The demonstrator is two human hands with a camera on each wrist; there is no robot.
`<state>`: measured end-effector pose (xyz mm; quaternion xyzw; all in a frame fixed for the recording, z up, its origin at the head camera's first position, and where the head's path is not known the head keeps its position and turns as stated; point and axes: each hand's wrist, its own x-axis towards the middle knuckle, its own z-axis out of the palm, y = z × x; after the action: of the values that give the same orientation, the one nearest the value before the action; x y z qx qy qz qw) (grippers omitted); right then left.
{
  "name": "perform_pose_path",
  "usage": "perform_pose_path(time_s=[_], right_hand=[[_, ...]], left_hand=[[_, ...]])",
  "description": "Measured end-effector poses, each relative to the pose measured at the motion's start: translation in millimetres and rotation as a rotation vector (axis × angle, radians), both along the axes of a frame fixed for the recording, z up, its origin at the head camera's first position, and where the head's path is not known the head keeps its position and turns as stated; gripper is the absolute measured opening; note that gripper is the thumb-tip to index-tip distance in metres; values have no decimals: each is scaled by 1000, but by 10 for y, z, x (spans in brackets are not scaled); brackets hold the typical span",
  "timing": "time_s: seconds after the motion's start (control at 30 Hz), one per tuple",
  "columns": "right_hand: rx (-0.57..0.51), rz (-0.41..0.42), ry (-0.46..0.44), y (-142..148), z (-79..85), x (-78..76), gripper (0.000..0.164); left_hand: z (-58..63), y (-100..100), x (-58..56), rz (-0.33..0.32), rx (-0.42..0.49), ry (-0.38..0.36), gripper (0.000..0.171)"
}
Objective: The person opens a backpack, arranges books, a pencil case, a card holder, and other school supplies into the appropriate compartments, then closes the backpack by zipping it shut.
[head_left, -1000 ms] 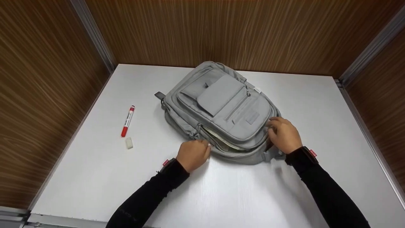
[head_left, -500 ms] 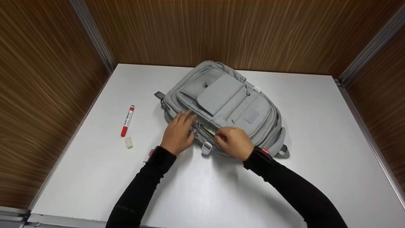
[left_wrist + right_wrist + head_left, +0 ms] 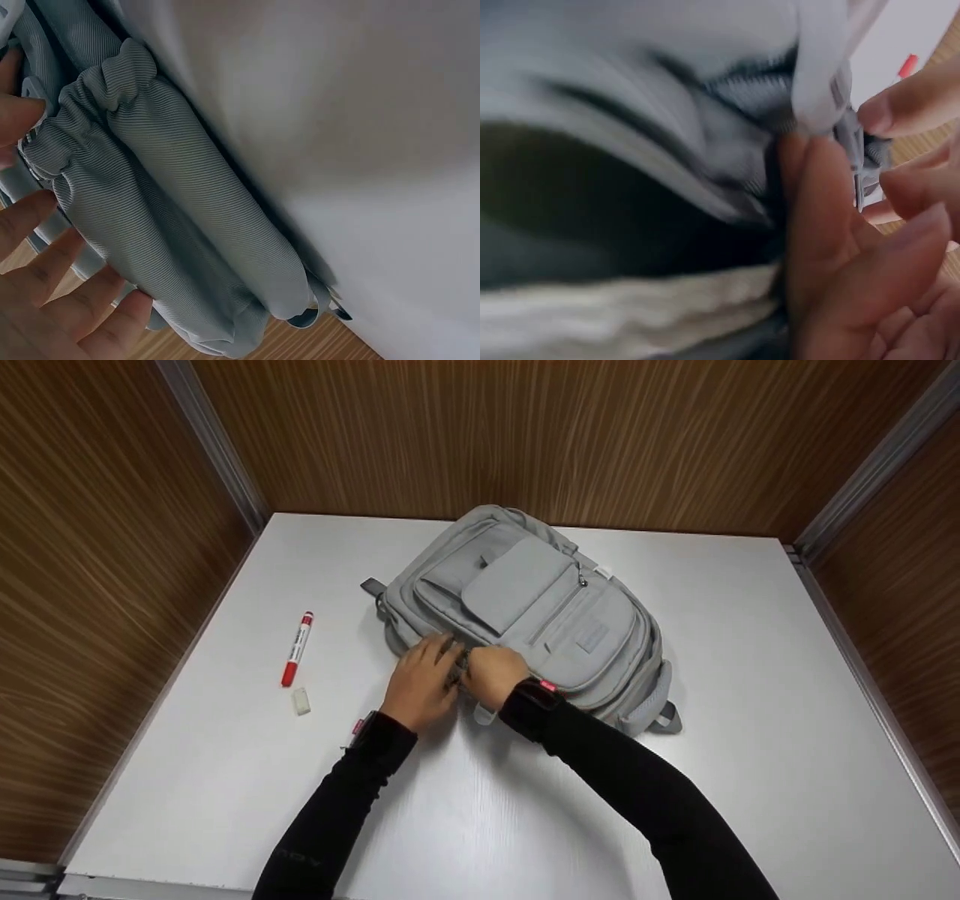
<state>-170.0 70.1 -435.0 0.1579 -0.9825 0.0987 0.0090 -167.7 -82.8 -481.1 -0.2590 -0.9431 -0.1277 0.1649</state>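
Note:
A grey backpack (image 3: 517, 592) lies front up at the middle of the table. My left hand (image 3: 420, 682) holds its near-left side by the gathered pocket (image 3: 187, 202), with thumb and fingers on either side of the cloth. In the left wrist view its fingers (image 3: 94, 304) lie spread along the fabric. Close beside it, my right hand (image 3: 496, 675) has curled fingers at the zipper's left end. They seem to pinch the zipper pull, though their tips are hidden. The right wrist view shows a dark gap (image 3: 630, 225) in the bag, edged by a pale band.
To the left lie a red-and-white marker (image 3: 298, 649) and a small whitish eraser (image 3: 301, 702). The white table (image 3: 225, 810) is enclosed by wood-grain panels (image 3: 562, 435) at the back and sides. A grey strap end (image 3: 667, 720) lies at the bag's right.
My right hand has gone left along the bag's near edge, from the right corner to beside my left hand. The left hand has shifted up and left onto the side pocket.

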Motion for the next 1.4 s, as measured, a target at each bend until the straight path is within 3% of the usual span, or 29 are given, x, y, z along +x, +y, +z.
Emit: perform_pose_path(time_s=[0.13, 0.3, 0.73, 0.97, 1.17, 1.4], right_hand=[[109, -14, 66, -125, -21, -35, 19], [146, 20, 139, -153, -68, -40, 12], [58, 61, 29, -22, 29, 14, 20], [-11, 66, 37, 88, 82, 61, 19], [22, 65, -11, 202, 114, 135, 23], [5, 151, -28, 404, 123, 227, 22]], left_hand=[[5, 3, 22, -4, 6, 10, 58], [7, 16, 23, -6, 28, -3, 54], [-38, 59, 18, 21, 8, -31, 53], [-55, 64, 4, 14, 25, -31, 49], [-50, 30, -33, 11, 52, -31, 48], [-87, -60, -119, 16, 66, 9, 50]])
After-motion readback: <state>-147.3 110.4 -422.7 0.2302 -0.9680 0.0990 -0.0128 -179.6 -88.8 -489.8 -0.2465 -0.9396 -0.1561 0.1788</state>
